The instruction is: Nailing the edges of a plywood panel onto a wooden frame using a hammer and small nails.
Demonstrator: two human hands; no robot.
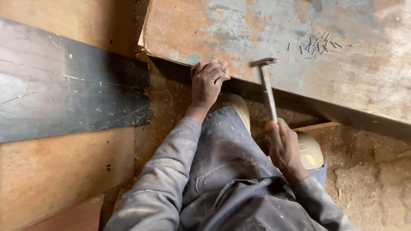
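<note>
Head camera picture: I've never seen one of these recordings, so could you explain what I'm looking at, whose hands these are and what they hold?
There is no machine here. A camera worn on a person's head looks straight down, so you see their own arms, lap and shoes. The right hand grips the handle of a hammer, whose head is raised near the edge of a worn wooden board with flaking grey paint. The left hand rests with curled fingers on that same edge. A small scatter of nails lies on the board. To the left is a dark panel over brown wooden sheets; below is a dusty dirt floor.
</note>
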